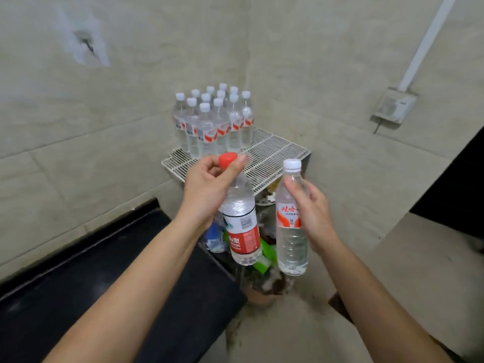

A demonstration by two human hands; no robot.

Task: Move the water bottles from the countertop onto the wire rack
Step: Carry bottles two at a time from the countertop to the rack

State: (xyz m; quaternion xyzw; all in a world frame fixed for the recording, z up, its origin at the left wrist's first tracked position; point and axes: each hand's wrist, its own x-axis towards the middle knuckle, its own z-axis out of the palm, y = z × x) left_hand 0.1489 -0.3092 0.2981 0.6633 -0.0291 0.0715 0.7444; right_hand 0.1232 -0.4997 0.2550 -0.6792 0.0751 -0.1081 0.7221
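Gripping the neck of a red-capped bottle [242, 226] just under its cap, the left hand [207, 187] has thumb and fingers curled round it. The bottle hangs tilted, with clear water inside. The right hand [313, 216] wraps its fingers round the upper body of a white-capped bottle [291, 244], which is nearly upright and also holds clear water. Both are held in the air in front of the wire rack [277, 153], past the end of the dark countertop [104, 284]. At the rack's back corner, against the wall, stands a tight cluster of bottles [212, 124], all capped and holding water. Below the rack lies green and blue clutter [264, 254], too blurred to identify.
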